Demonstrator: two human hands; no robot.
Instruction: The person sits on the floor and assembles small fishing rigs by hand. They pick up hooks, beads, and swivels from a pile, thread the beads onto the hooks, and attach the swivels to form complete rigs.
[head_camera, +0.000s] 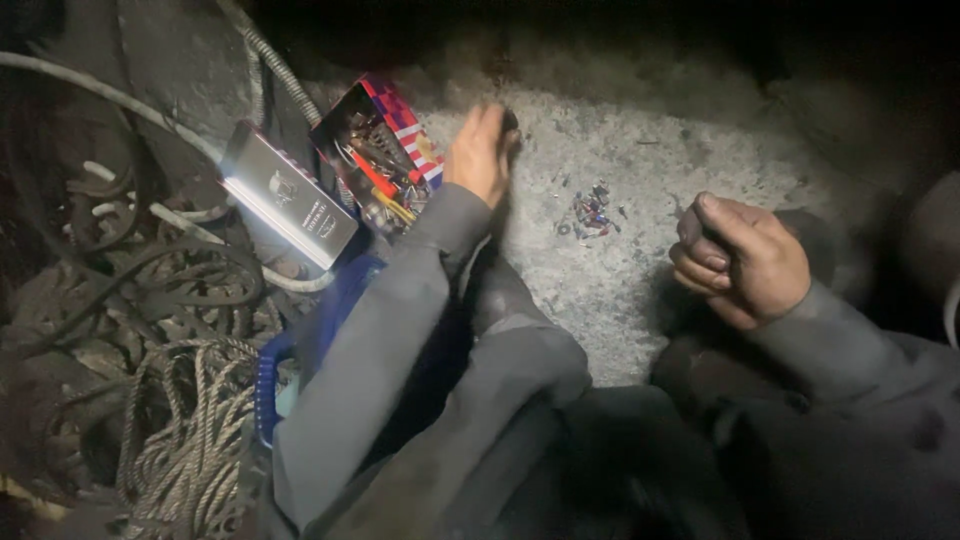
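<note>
The left hand (481, 152) is reaching forward with its fingers together and stretched flat, the fingertips pressing down on the grey gritty floor (640, 150); it is holding nothing that can be seen. The right hand (738, 260) is hanging back nearer the body, curled into a loose fist; whether it is gripping something small cannot be told. Between the two hands, a little ahead of the right one and to the right of the left, a small heap of tiny red and blue bits (590, 213) is lying on the floor, apart from both hands, the left fingertips being somewhat nearer. Just left of the left wrist an open box of small parts (380, 155) is sitting tilted, and beyond it a glowing work lamp (285, 195) is lying slantwise among cables and coiled rope (190, 440)
</note>
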